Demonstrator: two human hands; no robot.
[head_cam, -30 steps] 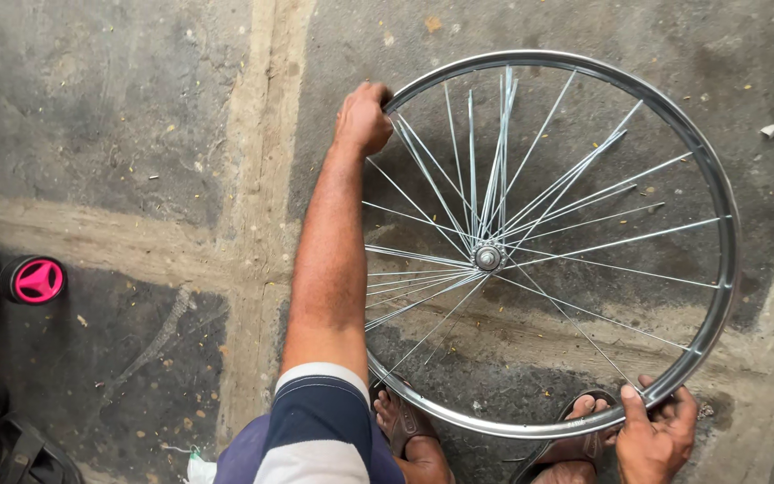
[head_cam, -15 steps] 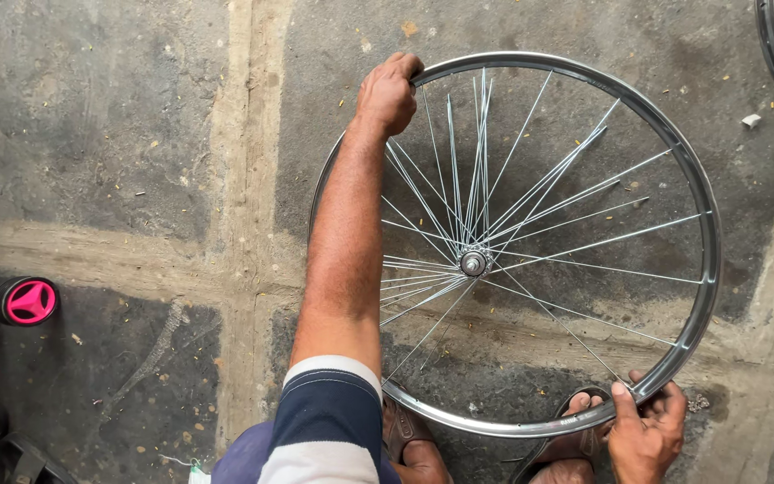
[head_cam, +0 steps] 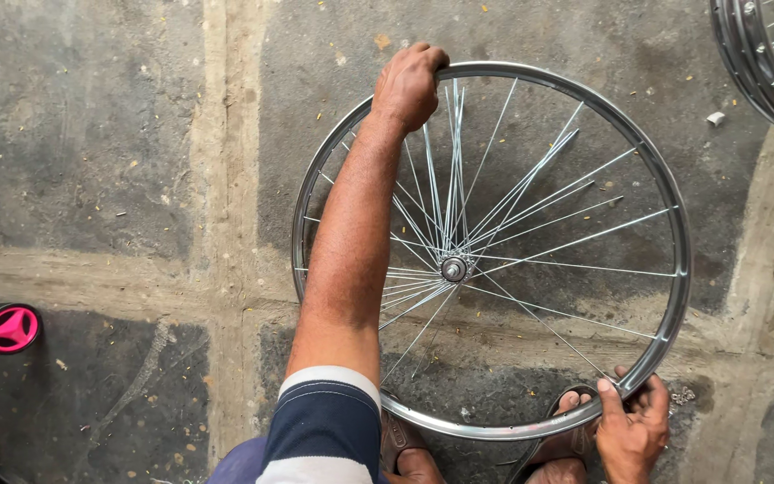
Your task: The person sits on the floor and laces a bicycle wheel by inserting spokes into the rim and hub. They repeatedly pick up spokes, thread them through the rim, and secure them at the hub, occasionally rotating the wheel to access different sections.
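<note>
A bare silver bicycle wheel rim (head_cam: 674, 233) with thin spokes and a small hub (head_cam: 452, 268) lies almost flat over the concrete floor in front of me. My left hand (head_cam: 409, 85) is closed over the rim's far top edge, arm stretched across the spokes. My right hand (head_cam: 631, 432) grips the rim at its near lower right. The near edge of the rim rests by my sandalled feet (head_cam: 409, 448).
More silver rims (head_cam: 768, 63) are stacked at the top right corner. A small wheel with a pink hub (head_cam: 11, 328) sits at the left edge. The floor (head_cam: 91, 134) is cracked grey concrete with pale seams and scattered yellow specks. A small white scrap (head_cam: 715, 117) lies near the stacked rims.
My left hand has slid along the rim from its upper left to the top, and the spokes have turned clockwise. My right hand keeps its grip at the lower right.
</note>
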